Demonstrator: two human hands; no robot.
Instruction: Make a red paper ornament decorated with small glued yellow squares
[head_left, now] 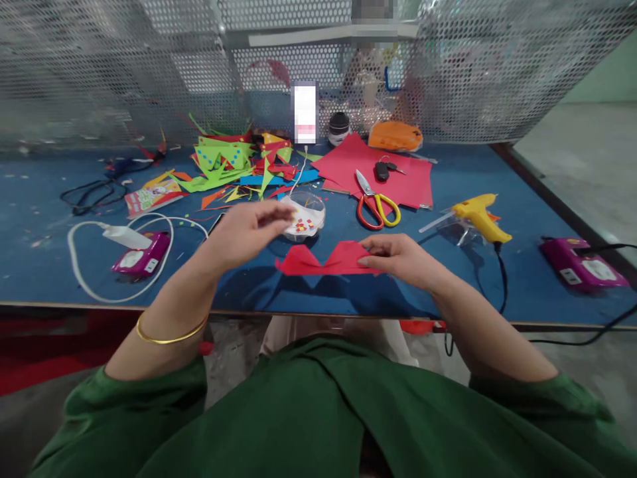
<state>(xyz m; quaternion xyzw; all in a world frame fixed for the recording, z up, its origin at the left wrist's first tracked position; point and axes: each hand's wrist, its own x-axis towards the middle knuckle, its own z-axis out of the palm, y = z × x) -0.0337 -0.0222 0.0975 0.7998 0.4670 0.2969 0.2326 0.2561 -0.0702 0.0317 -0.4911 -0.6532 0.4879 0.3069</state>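
Note:
A red folded paper piece (326,261) with two raised peaks stands near the table's front edge. My right hand (398,259) pinches its right end between thumb and fingers. To the upper left, my left hand (249,229) hovers at the rim of a clear round dish (322,211), its fingers stretched forward and the thumb a little apart from them. Nothing shows between those fingers. White paper lies in the dish, with several tiny red and yellow paper bits (302,226) on it; the left fingertips cover part of its edge.
Scissors (371,199) and a car key (382,171) rest by red paper sheets (348,162). A yellow glue gun (480,216) lies right, purple packs (582,264) at both sides. Green paper cutouts (221,156), a lit phone (305,116) and a perforated metal panel (189,73) are behind.

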